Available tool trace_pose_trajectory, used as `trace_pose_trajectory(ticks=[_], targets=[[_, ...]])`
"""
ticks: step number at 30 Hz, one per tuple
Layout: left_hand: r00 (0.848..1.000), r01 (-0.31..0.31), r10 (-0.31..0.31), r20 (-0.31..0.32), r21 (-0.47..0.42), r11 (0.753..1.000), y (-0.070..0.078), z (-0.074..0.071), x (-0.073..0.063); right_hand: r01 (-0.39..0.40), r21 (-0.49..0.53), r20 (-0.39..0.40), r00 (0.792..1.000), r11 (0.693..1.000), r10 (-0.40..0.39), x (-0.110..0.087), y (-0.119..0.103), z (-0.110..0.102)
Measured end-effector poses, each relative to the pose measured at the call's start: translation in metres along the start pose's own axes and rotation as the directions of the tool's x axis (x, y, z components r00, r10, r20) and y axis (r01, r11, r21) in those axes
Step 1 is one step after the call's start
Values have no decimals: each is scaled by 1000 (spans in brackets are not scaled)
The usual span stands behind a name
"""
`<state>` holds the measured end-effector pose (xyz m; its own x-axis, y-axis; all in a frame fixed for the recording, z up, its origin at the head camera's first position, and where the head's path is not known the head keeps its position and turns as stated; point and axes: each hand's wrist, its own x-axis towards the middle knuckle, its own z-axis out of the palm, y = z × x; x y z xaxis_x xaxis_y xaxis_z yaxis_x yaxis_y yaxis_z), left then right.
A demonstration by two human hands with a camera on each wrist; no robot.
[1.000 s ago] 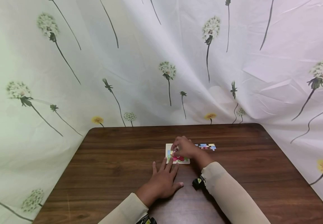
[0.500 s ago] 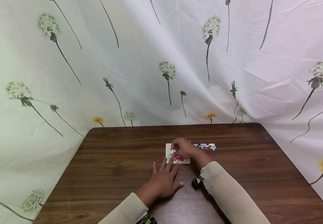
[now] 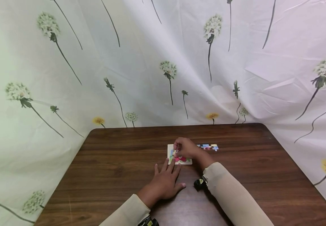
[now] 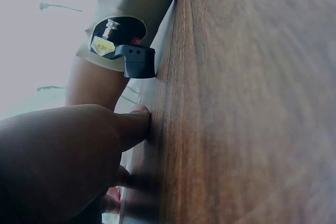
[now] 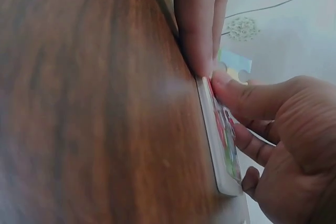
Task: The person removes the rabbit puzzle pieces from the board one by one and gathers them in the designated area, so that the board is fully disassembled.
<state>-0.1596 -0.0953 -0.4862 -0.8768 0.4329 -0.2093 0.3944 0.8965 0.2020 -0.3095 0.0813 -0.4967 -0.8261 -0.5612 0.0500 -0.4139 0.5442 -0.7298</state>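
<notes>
A pale cloth [image 3: 140, 62] printed with dandelions hangs behind the dark wooden desk [image 3: 117, 160], where a small puzzle board [image 3: 168, 153] lies flat. The left hand [image 3: 165, 185] is on the near side of the board, its grip spread wide with nothing in it, straight fingertips at the board's near edge. Above the board, the right hand [image 3: 187, 149] bends its fingers, its grip pinching a blue-and-yellow puzzle piece [image 5: 238, 61] tipped steeply up. Loose pieces [image 3: 206, 147] lie right of the board.

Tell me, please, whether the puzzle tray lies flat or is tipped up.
Flat: the right wrist view shows the puzzle tray with its white edge resting along the tabletop.
</notes>
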Motion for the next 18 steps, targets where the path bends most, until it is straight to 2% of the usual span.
trace_pose_trajectory(ticks=[10,18], targets=[[1000,0,0,-8,3,1000,0,2,0,52,11,31,998,999,-52,-4,-1,-10],[1000,7,-7,6,-13,1000,-1,3,2,68,38,-8,998,997,-68,-6,-1,-16]])
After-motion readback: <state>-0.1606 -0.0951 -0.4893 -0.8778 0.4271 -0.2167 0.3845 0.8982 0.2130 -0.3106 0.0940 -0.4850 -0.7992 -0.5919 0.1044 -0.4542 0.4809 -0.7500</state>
